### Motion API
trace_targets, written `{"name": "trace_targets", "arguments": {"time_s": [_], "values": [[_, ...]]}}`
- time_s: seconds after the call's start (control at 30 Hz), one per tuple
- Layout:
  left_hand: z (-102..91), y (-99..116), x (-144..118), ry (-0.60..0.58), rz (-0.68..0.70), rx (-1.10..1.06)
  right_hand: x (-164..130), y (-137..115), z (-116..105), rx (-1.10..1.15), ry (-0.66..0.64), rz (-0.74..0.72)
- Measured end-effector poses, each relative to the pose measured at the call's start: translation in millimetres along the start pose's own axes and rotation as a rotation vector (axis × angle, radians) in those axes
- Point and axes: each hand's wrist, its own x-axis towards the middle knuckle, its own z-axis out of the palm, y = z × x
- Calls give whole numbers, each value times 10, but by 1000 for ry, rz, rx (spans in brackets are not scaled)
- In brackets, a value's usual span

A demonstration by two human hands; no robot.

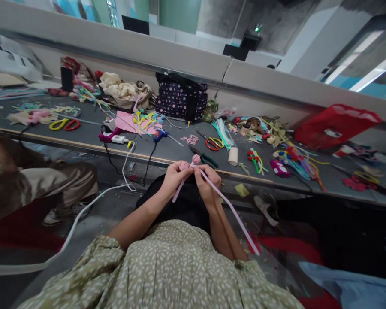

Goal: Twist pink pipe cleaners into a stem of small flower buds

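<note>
Pink pipe cleaner (212,184) held in front of body, just below edge of dark surface (167,148). Left hand (175,176) grip closed around coiled pink end. Right hand (207,178) grip pinched shut on stem beside it; long tail trails down past right forearm. Green-handled scissors (204,158) lie on surface just beyond hands; red-handled scissors (212,143) farther back.

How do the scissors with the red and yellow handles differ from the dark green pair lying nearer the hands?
The red and yellow scissors have bright two-colour handles; the dark green scissors are one dark colour. The red and yellow pair lies farther back on the table, beside green pipe cleaners; the dark green pair lies at the front edge, just beyond the right hand. Both lie flat, untouched.
</note>
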Motion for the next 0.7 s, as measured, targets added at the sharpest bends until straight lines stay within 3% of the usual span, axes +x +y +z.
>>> {"name": "trace_targets", "arguments": {"time_s": [0.33, 0.53, 0.7], "values": [[-18, 78, -19, 12, -11, 57, 4, -4, -11, 17, -2, -67], [-46, 177, -19, -77, -48, 86, 7, 28, -26, 25, -25, -114], [-93, 199, -14, -134, -72, 126, -2, 23, -48, 62, -57, -54]]}}
